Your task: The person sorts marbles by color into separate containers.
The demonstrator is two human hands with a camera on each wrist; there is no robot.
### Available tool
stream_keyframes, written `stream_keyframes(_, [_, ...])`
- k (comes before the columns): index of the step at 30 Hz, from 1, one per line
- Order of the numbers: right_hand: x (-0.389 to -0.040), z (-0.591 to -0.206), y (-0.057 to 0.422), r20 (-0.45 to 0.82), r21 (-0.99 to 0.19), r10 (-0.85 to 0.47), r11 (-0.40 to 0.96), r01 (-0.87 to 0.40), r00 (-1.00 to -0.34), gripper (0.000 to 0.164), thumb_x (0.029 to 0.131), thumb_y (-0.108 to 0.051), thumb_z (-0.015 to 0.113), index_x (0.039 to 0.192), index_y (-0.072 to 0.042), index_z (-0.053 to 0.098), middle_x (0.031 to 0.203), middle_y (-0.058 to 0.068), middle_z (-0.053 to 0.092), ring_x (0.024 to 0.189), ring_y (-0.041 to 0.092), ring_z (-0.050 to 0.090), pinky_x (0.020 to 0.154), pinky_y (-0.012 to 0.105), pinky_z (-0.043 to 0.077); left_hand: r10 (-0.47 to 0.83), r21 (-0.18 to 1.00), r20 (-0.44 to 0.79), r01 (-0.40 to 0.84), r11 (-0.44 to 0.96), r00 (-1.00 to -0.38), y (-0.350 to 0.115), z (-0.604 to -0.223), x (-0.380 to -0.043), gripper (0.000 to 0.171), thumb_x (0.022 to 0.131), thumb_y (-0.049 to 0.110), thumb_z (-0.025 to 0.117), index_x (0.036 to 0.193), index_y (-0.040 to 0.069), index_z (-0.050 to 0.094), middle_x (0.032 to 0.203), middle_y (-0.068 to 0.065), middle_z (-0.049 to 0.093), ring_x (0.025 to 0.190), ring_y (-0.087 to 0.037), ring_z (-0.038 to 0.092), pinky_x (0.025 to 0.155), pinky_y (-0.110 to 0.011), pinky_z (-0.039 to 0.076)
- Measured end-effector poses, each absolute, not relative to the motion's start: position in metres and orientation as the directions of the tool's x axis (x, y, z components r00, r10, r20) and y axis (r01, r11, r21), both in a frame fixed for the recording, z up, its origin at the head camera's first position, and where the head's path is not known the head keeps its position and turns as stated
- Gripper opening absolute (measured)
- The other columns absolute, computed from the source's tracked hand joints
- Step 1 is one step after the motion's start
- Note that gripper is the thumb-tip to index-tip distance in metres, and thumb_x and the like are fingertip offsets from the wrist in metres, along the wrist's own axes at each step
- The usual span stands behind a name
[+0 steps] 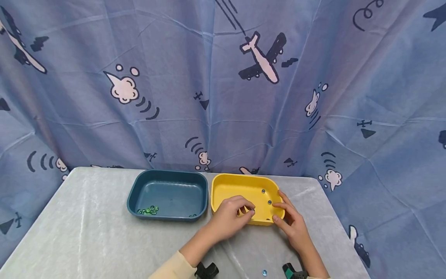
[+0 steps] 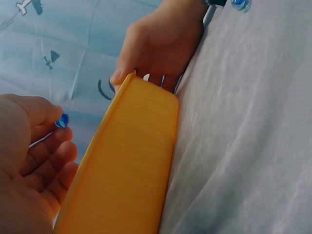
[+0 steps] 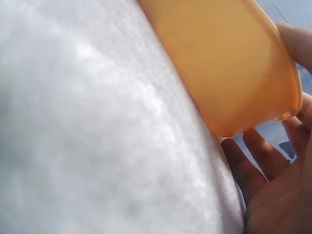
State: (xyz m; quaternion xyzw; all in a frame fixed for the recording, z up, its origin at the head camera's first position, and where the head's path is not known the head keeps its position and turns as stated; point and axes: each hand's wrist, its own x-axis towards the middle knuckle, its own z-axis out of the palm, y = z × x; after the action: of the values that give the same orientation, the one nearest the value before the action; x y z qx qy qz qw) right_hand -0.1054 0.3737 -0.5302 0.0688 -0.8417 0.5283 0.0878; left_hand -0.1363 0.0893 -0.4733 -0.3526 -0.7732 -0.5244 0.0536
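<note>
Between thumb and fingertip, my left hand (image 1: pixel 231 217) pinches a blue glass marble (image 2: pixel 62 121), held over the near side of the yellow tub (image 1: pixel 226 182). My right hand (image 1: pixel 294 224) holds the tub's right end by its rim, with the thumb at the near corner and one finger reaching inside. In the tub lie a marble (image 1: pixel 263 191) towards the back, another marble (image 1: pixel 270 202) nearer the right hand, and something small and dark by the near wall. The left hand hides part of the tub floor.
Left of the yellow tub stands a dark teal tub (image 1: pixel 167 176) with several green marbles (image 1: pixel 149 210) in its near left corner and a few at the near right. One blue marble (image 1: pixel 265 272) lies on the pale cloth at the table's front. A patterned curtain (image 1: pixel 209 97) hangs behind.
</note>
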Motion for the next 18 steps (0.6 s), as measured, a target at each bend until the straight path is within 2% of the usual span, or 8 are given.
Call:
stream_keyframes(11, [-0.1064, -0.5294, 0.3745, 0.227, -0.875, -0.022, 0.434, -0.214, -0.974, 0.032, 0.104, -0.008, 0.074, 0.135, -0.002, 0.069, 0.178, 0.003, 0.033, 0.154, -0.007, 0.031, 0.113, 0.012, 0.039, 0.533, 0.745, 0.352, 0.575, 0.338, -0.769, 0.0866, -0.4743, -0.1415, 0.011, 0.102, 0.014, 0.079, 0.112, 0.01, 0.082, 0.104, 0.007, 0.074, 0.094, -0.012, 0.068, 0.085, -0.017, 0.057])
stream_keyframes(18, [-0.1049, -0.5306, 0.3742, 0.231, -0.878, -0.029, 0.426, -0.221, -0.973, 0.031, 0.104, -0.006, 0.073, 0.134, -0.001, 0.069, 0.178, 0.003, 0.033, 0.155, -0.006, 0.031, 0.113, 0.012, 0.04, 0.539, 0.759, 0.35, 0.569, 0.316, -0.766, 0.0848, -0.4765, -0.1412, 0.011, 0.103, 0.012, 0.078, 0.114, 0.011, 0.081, 0.106, 0.004, 0.074, 0.094, -0.007, 0.066, 0.085, -0.018, 0.057])
